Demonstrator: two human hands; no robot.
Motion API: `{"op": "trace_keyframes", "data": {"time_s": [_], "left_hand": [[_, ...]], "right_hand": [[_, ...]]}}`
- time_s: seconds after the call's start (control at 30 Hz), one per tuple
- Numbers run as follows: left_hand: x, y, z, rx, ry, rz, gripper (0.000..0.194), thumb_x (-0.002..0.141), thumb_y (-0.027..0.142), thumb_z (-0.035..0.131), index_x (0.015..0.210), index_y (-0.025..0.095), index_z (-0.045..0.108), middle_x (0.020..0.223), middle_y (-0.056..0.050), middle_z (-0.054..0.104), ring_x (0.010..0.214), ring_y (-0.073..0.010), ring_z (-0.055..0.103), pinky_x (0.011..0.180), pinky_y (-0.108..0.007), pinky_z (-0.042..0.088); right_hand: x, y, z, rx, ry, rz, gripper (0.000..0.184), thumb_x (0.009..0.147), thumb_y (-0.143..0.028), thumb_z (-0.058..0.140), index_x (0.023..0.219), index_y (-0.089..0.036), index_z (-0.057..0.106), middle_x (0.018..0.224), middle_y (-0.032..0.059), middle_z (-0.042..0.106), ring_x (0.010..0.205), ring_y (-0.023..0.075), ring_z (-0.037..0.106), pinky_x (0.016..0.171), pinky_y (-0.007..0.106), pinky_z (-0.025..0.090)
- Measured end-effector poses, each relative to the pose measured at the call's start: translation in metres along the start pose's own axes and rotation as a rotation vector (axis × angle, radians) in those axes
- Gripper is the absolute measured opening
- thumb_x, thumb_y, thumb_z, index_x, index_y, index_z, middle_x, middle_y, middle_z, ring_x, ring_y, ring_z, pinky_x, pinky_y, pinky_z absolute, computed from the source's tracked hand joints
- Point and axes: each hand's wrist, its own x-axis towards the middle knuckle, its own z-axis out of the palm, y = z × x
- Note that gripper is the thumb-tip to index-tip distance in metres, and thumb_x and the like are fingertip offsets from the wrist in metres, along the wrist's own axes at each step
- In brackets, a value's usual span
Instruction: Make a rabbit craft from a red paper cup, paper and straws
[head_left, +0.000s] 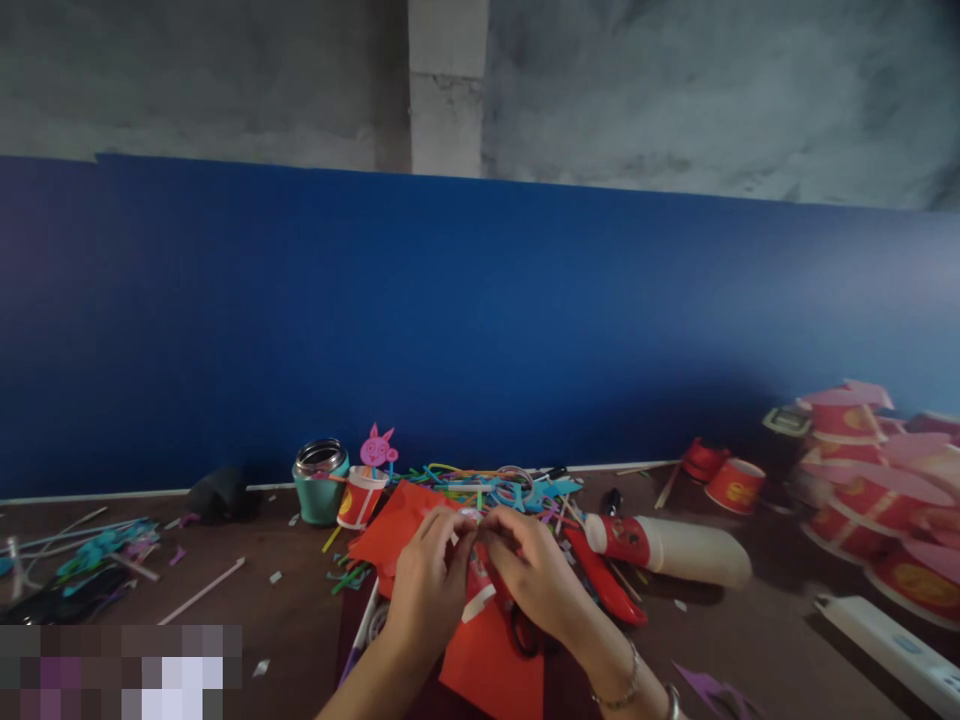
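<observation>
A red paper cup (478,590) with a white rim is tilted between my hands, its rim toward me. My left hand (433,572) is closed around the cup's left side. Thumb and fingers of my right hand (531,566) are pinched together at the cup's far end, touching the left fingertips; what they pinch is too small to make out. Red paper sheets (495,665) lie beneath and behind the hands. Black-handled scissors (523,632) show partly under my right hand.
A teal flask (321,485) stands open beside a cup (363,498) with a pink animal figure. Colourful strips (517,485) are heaped behind my hands. Rightward lie a stack of white cups (690,550), red-and-pink cup pieces (862,490) and a power strip (892,645). A blue partition (480,320) stands behind.
</observation>
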Motion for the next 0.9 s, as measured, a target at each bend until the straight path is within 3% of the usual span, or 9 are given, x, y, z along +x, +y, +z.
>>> {"op": "trace_keyframes", "data": {"time_s": [0.33,0.47,0.53,0.63,0.67,0.77,0.8,0.9], "left_hand": [[-0.001,0.007,-0.001,-0.190,0.062,0.043,0.015,0.086,0.023,0.047,0.075,0.019,0.056,0.073,-0.002,0.057,0.067,-0.0151,0.054,0.063,-0.025,0.041],[0.002,0.009,-0.006,-0.407,0.120,-0.153,0.015,0.083,0.030,0.052,0.075,0.018,0.056,0.065,0.002,0.054,0.056,-0.0112,0.048,0.053,-0.021,0.037],[0.006,0.007,-0.010,-0.549,0.164,-0.305,0.018,0.080,0.036,0.057,0.078,0.018,0.058,0.057,0.005,0.048,0.049,-0.0083,0.040,0.046,-0.019,0.030],[0.011,0.003,-0.014,-0.742,0.174,-0.418,0.025,0.079,0.041,0.058,0.082,0.016,0.062,0.047,0.009,0.036,0.042,-0.0049,0.026,0.042,-0.018,0.020],[0.012,0.002,-0.015,-0.796,0.171,-0.443,0.027,0.079,0.042,0.058,0.084,0.016,0.063,0.048,0.009,0.038,0.041,-0.0042,0.024,0.041,-0.018,0.018],[0.013,0.001,-0.014,-0.909,0.139,-0.562,0.029,0.076,0.042,0.059,0.090,0.016,0.065,0.065,0.003,0.055,0.041,-0.0021,0.026,0.040,-0.018,0.015],[0.012,0.002,-0.013,-0.933,0.117,-0.603,0.029,0.076,0.041,0.059,0.090,0.016,0.066,0.073,0.001,0.059,0.041,-0.0016,0.028,0.039,-0.018,0.014],[0.011,0.004,-0.011,-0.984,0.045,-0.700,0.030,0.076,0.039,0.057,0.089,0.015,0.066,0.079,-0.001,0.060,0.042,-0.0013,0.031,0.039,-0.018,0.014]], "right_hand": [[0.000,-0.006,0.007,0.286,0.018,0.115,0.015,0.079,-0.027,0.050,0.068,-0.017,0.052,0.056,-0.0056,0.040,0.051,0.0078,0.034,0.047,0.020,0.026],[0.004,-0.001,0.004,0.396,0.100,0.204,0.018,0.077,-0.031,0.050,0.065,-0.018,0.051,0.050,-0.0065,0.040,0.046,0.0079,0.035,0.045,0.020,0.027],[0.007,0.004,-0.006,0.242,0.194,0.146,0.020,0.080,-0.033,0.048,0.070,-0.018,0.056,0.053,-0.0040,0.047,0.048,0.0103,0.043,0.048,0.021,0.031],[0.012,0.019,-0.026,-0.216,0.377,0.063,0.020,0.083,-0.032,0.045,0.082,-0.019,0.061,0.071,0.0033,0.063,0.064,0.0164,0.057,0.059,0.024,0.039],[0.013,0.027,-0.033,-0.404,0.378,0.084,0.019,0.083,-0.027,0.044,0.081,-0.019,0.062,0.076,0.0054,0.066,0.070,0.0182,0.059,0.063,0.025,0.039],[0.015,0.055,-0.046,-0.854,0.188,0.313,0.022,0.079,-0.013,0.044,0.070,-0.017,0.064,0.079,0.0110,0.069,0.078,0.0226,0.062,0.067,0.029,0.038],[0.015,0.064,-0.047,-0.924,0.087,0.376,0.022,0.077,-0.011,0.046,0.067,-0.016,0.065,0.077,0.0128,0.069,0.077,0.0231,0.063,0.066,0.029,0.038],[0.013,0.079,-0.045,-0.943,0.018,0.404,0.015,0.071,-0.007,0.054,0.065,-0.014,0.065,0.076,0.0146,0.070,0.076,0.0238,0.064,0.064,0.028,0.038]]}}
